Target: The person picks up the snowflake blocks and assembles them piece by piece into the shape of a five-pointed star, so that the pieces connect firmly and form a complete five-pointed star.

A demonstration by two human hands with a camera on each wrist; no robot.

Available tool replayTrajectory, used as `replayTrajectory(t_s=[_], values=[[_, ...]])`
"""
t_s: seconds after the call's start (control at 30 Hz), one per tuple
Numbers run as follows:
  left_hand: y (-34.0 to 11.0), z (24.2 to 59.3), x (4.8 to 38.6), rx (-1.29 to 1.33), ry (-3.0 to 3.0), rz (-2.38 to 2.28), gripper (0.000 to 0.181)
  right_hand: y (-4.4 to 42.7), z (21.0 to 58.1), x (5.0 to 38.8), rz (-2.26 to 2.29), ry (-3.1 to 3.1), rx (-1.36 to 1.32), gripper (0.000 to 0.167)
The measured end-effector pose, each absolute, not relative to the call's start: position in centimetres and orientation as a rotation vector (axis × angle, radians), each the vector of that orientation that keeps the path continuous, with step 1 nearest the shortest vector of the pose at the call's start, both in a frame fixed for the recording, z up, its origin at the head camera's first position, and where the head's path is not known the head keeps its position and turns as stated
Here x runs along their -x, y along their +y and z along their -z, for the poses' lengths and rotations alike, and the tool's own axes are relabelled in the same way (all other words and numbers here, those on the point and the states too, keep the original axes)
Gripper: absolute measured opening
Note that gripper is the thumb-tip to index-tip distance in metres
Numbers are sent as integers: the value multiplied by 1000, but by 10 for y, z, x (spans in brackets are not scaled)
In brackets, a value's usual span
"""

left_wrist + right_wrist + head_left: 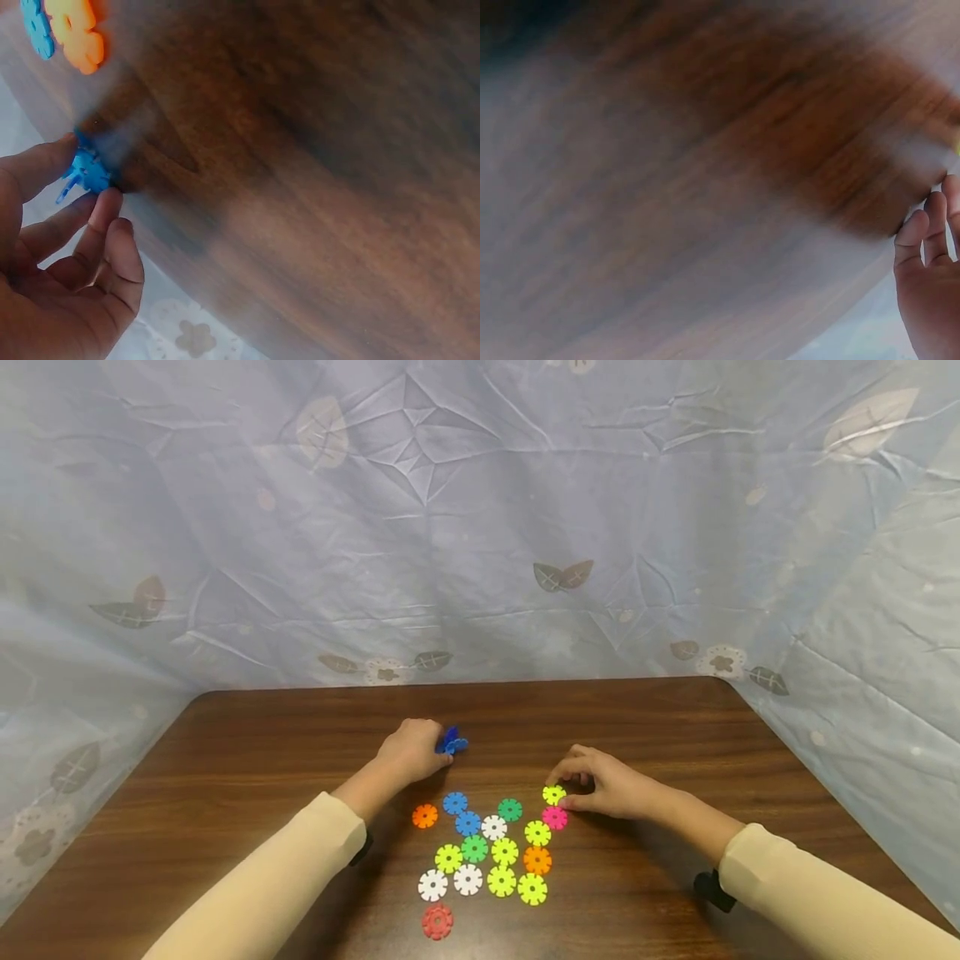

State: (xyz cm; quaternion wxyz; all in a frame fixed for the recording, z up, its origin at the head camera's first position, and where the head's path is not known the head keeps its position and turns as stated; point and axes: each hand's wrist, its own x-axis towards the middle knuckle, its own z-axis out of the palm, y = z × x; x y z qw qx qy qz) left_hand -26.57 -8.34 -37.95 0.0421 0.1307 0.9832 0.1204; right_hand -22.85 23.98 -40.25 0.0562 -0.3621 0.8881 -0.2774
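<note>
Several blue interlocking discs joined into a small cluster (pixel 452 742) sit in the grasp of my left hand (pixel 411 750), near the far side of the table. In the left wrist view, the thumb and fingertips pinch this blue cluster (pixel 91 171) just at the tabletop. My right hand (pixel 603 783) has its thumb and forefinger at opposite edges of a yellow disc (pixel 553 795), pinching it. Directly below that disc is a pink disc (pixel 555 817), close to the thumb. In the right wrist view, the right hand (pixel 934 277) shows partly, with its grasp mostly cut off.
More notched discs lie loosely grouped on the wooden table (pixel 285 777): an orange disc (pixel 424 816), a blue disc (pixel 455 802), a green disc (pixel 510 810), a white disc (pixel 432 885), a red disc (pixel 437 922) and others. A patterned curtain (pixel 480 527) hangs behind the table.
</note>
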Motion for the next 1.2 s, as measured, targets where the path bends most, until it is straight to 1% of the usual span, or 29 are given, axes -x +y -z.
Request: replayTrajectory(t_s=[0.07,0.13,0.17,0.23,0.37,0.43,0.57,0.73,0.93,1.03,1.2], values=[[-84,378,262,-411,3019,-336,30,239,403,228,831,2707,1098,18],[-85,375,257,-452,3039,-305,39,239,404,227,805,2728,1114,17],[-86,373,254,-492,3046,-305,40,239,404,227,784,2741,1110,17],[-87,368,248,-615,3036,-336,37,238,403,225,740,2764,1116,19],[-92,361,238,-893,2862,-460,20,238,399,222,615,2814,1125,23],[-93,360,234,-948,2742,-492,23,236,397,220,541,2835,1136,24],[-92,362,228,-920,2604,-498,28,233,395,215,438,2838,1161,22],[-93,369,226,-895,2573,-539,25,230,398,212,449,2803,1219,24],[-95,374,228,-853,2577,-608,27,232,404,211,649,2770,1229,27],[-96,374,228,-835,2575,-647,29,232,406,212,750,2747,1209,26],[-98,375,229,-819,2563,-733,27,233,404,212,863,2686,1130,25]])
